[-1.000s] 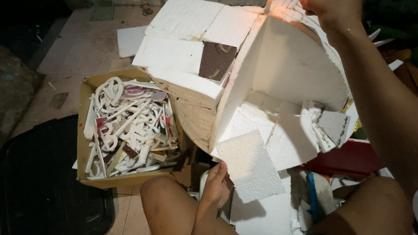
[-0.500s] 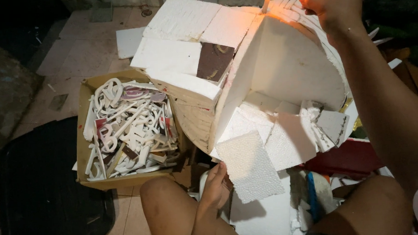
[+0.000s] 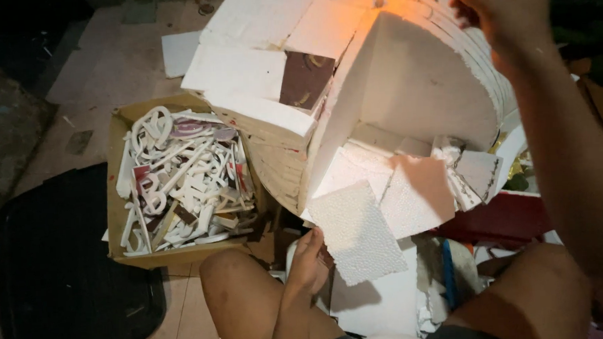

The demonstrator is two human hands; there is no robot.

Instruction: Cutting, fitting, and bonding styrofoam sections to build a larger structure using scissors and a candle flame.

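I sit on the floor with a big white foam structure [image 3: 420,90] in front of me, rounded on the right and flat-panelled on the left. My right hand [image 3: 498,12] is raised at its top edge, fingers closed near a small lit flame; what it grips is hidden. My left hand [image 3: 309,261] rests low between my knees, holding the corner of a square white foam piece [image 3: 358,231]. More loose foam squares [image 3: 418,195] lie against the structure's base.
A cardboard box [image 3: 116,198] full of white foam offcuts and cut shapes stands at the left. A black mat [image 3: 55,282] lies at the lower left. A red object [image 3: 507,218] and scraps sit at the right. Tiled floor beyond.
My right hand stays at the top by the flame. The left hand keeps its hold on the foam square; the view shifted slightly.
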